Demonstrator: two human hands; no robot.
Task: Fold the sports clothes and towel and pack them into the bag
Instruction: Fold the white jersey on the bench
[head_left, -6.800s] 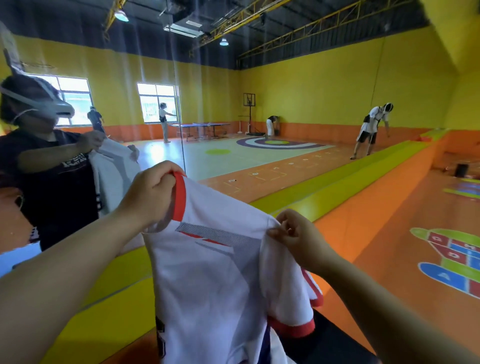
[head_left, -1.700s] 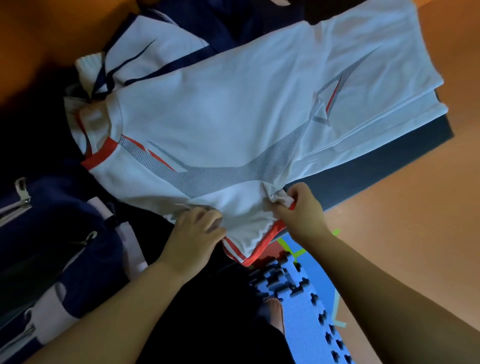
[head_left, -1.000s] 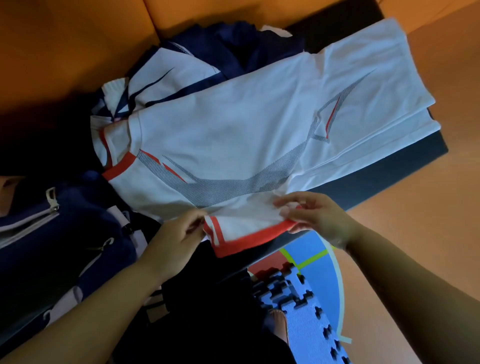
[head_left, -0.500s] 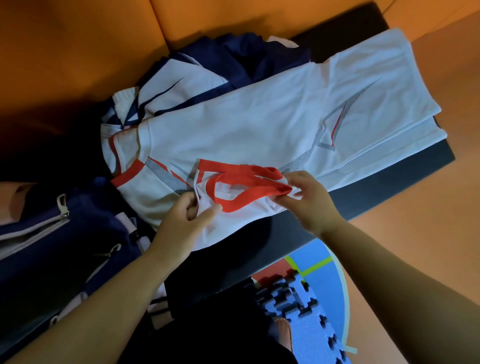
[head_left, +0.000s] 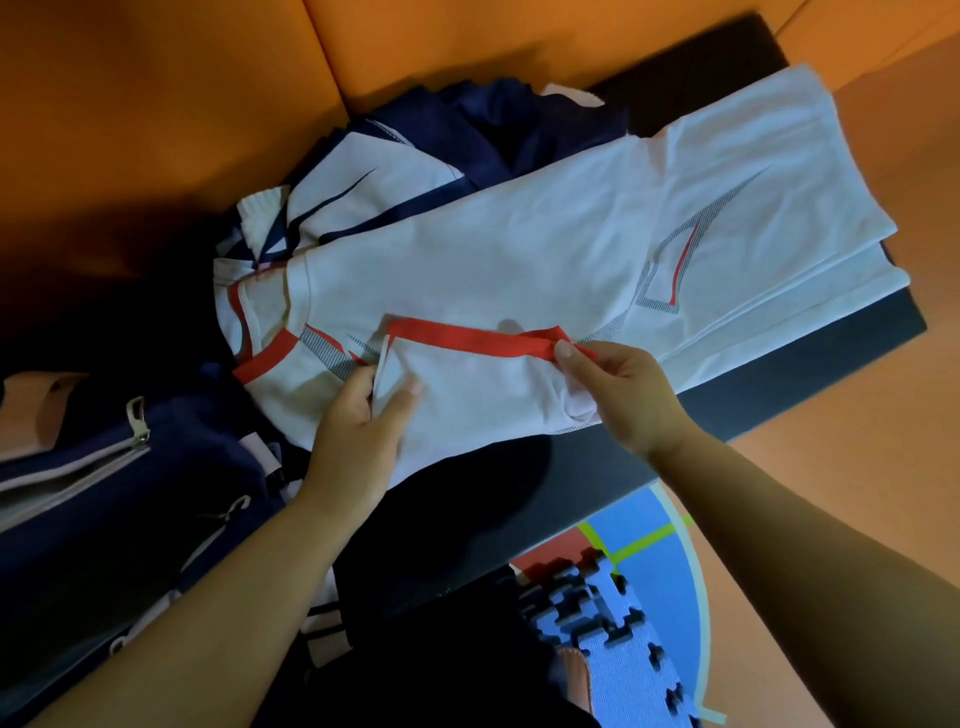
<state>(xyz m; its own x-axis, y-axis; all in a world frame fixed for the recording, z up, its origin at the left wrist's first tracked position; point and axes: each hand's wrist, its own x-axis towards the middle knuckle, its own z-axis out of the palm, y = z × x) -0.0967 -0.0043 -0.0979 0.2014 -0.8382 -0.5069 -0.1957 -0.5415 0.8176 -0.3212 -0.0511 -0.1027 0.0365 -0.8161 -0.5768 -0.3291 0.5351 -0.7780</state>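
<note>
Both the left hand (head_left: 363, 415) and right hand (head_left: 618, 384) pinch the white red-trimmed jersey's (head_left: 519, 260) sleeve inward; folding barely begun, navy zipped bag (head_left: 104, 519) unpacked.

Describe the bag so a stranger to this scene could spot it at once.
Find the black mat beside the orange padded surface, with a white, red-trimmed shirt spread on it. The bag lies left of the shirt's collar, beside the left forearm. Unlike the navy-and-white top behind the shirt, it has pale pink trim and silver zip pulls.
</note>
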